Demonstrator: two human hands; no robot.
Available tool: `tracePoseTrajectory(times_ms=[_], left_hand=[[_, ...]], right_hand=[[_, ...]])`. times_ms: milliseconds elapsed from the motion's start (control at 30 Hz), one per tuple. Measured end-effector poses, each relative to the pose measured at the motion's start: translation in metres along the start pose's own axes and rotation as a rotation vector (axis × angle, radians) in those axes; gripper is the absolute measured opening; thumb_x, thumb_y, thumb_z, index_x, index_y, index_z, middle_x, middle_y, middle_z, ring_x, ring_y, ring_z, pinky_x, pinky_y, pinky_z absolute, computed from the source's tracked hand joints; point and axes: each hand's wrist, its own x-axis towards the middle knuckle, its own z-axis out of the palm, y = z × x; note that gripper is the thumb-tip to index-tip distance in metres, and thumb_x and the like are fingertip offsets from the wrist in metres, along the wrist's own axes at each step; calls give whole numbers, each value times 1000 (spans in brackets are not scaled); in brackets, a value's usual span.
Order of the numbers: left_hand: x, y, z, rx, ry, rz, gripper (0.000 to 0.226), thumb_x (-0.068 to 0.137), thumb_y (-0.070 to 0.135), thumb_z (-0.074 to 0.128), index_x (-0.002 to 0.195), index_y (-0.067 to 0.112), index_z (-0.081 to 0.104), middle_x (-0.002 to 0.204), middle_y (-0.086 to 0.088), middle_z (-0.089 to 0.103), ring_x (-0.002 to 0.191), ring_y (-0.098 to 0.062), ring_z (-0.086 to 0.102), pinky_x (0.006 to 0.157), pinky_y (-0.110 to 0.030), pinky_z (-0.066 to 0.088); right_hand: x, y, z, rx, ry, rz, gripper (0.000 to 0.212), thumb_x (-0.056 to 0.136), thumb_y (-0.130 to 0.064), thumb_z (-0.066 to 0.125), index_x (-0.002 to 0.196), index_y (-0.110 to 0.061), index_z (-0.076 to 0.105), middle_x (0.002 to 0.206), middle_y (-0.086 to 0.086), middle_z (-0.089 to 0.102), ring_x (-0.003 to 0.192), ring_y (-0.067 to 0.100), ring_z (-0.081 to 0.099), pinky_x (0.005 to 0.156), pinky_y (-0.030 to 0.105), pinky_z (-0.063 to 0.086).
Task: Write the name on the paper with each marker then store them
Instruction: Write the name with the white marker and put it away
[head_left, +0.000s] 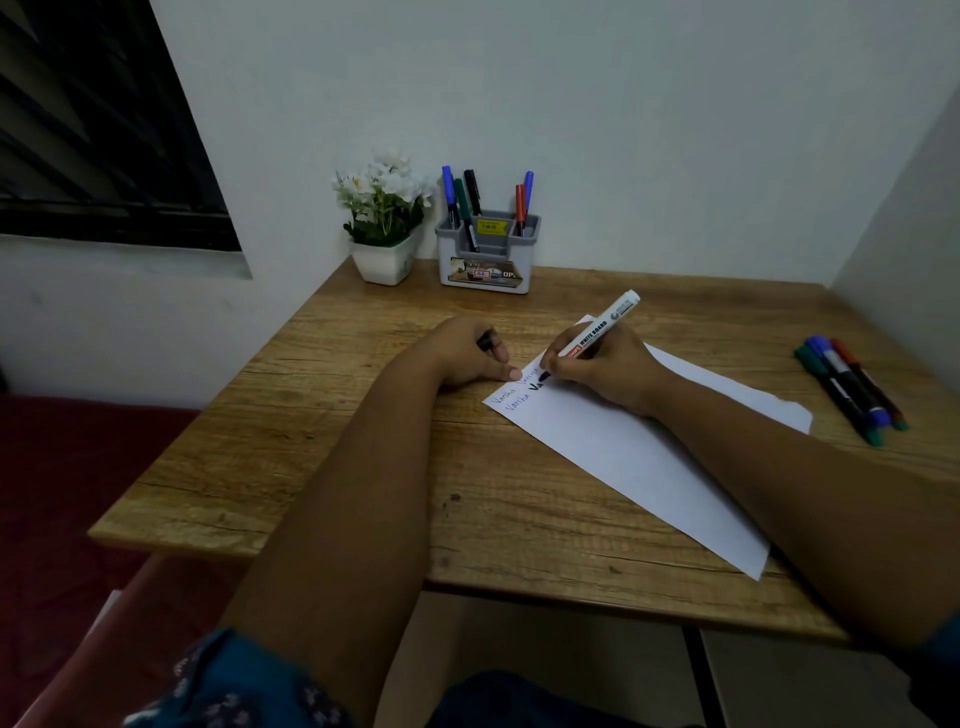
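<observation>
Grey pen holder (487, 249) stands at the back edge of the wooden table (322, 467), against the wall, just beside a white pot of white flowers (383, 228). Left compartment of the holder contains three capped markers, blue (448, 192), green (461, 200) and black (472, 195), all upright and slightly tilted. Right compartment contains a red marker (520, 205) and a second blue one (528, 189). Centre compartment carries a yellow price sticker; contents not discernible.

White sheet of paper (639, 457) lies diagonally on the table. Its far corner bears three thin handwritten names and a bolder black start, "Va". White board marker (597, 327), white barrel with black lettering and a black tip, is uncapped and tilted, its tip touching the paper at the bold letters. Right hand (602, 369) grips this marker, fingers curled round the lower barrel. Left hand (467, 353) rests on the table at the paper's corner, fingers curled round a small black cap (486, 340).

Three further markers (852, 389), green, blue and red, lie side by side on the table to the right, well apart from the paper
</observation>
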Motion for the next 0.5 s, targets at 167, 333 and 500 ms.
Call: tracePoseTrajectory(times_ms=[167, 333, 500], left_hand=[[-1, 0, 0, -21, 2, 2, 30, 69, 32, 84, 88, 18, 66, 83, 8, 59, 78, -9, 53, 64, -27, 40], [-1, 0, 0, -20, 2, 0, 30, 70, 32, 84, 89, 17, 66, 84, 7, 59, 79, -9, 53, 63, -26, 39], [-2, 1, 0, -20, -3, 1, 30, 70, 31, 84, 90, 16, 66, 82, 7, 58, 77, -9, 52, 62, -26, 39]], right_hand=[[1, 1, 0, -28, -14, 7, 5, 79, -12, 74, 81, -16, 76, 85, -6, 74, 79, -1, 67, 66, 9, 49], [1, 2, 0, 18, 54, 13, 9, 81, -14, 73, 76, -21, 76, 77, -12, 74, 76, 1, 68, 65, 11, 51], [1, 1, 0, -42, 21, 6, 6, 80, -15, 73, 78, -20, 75, 80, -12, 73, 74, -6, 66, 61, 4, 45]])
